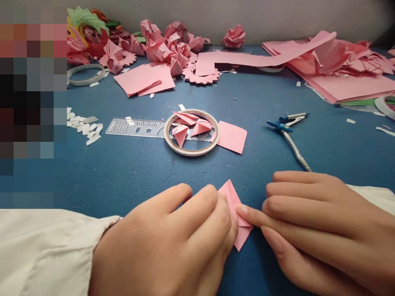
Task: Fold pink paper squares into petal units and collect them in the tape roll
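While pinning folded pink paper [242, 222] to the blue table [135, 170], presses two-handed.
Holds it under a curled left hand [173, 238] — touches it with one fingertip [242, 210] of the half-open, empty right hand [321, 226].

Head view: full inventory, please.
Folded piece: 1, pink, front centre
Tape rolls: 3+, white, middle, left, right edge
Small folds: 3, pink, inside middle roll
Stencil ruler: 1, clear, partly under middle roll
Small sheet: 1, pink, partly under middle roll
Compass: 1, blue-silver, right of centre
Paper pile: many, mostly pink, back left to centre
Loose sheets: about 2, pink, before pile
Strip: 1, pink, back centre
Sheet stack: uncountable, pink, back right
Scraps: many, white, scattered
Table: 1, blue, beneath
Wall: 1, pale, back
Sleeves: 2, cream, wrists
Left hand: 1, on folded piece
Right hand: 1, on folded piece
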`<state>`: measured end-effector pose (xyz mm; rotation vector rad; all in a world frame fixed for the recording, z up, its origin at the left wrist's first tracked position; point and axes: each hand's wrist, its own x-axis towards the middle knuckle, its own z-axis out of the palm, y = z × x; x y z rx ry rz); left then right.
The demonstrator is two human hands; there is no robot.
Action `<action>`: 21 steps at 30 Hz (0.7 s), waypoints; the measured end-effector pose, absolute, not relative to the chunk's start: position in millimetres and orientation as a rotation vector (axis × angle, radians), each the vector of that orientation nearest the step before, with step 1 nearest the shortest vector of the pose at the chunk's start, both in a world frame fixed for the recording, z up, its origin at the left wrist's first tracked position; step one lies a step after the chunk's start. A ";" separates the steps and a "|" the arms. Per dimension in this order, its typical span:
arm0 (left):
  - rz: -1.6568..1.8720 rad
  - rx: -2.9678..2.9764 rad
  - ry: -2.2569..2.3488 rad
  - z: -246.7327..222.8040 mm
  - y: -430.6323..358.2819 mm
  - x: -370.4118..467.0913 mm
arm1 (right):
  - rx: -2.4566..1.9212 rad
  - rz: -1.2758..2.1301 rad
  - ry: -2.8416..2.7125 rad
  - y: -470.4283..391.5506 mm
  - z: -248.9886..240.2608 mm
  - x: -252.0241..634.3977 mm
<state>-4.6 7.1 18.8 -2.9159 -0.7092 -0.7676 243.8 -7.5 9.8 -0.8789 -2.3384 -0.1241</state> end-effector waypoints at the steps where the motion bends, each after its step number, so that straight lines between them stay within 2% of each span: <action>1: -0.760 -2.915 -0.709 18.9 7.6 -5.1 | -0.900 -0.123 -2.287 -11.5 4.8 242.1; 6: -0.741 -2.907 -0.690 19.4 9.8 -6.8 | -0.952 -0.015 -2.266 -23.6 -9.1 247.1; 12: -0.783 -2.887 -0.751 17.5 9.0 -3.2 | -0.969 -0.032 -2.462 -27.6 -6.1 265.5; 21: -0.825 -2.853 -0.717 13.0 7.1 -5.1 | -0.966 -0.044 -2.471 -34.8 -3.7 273.6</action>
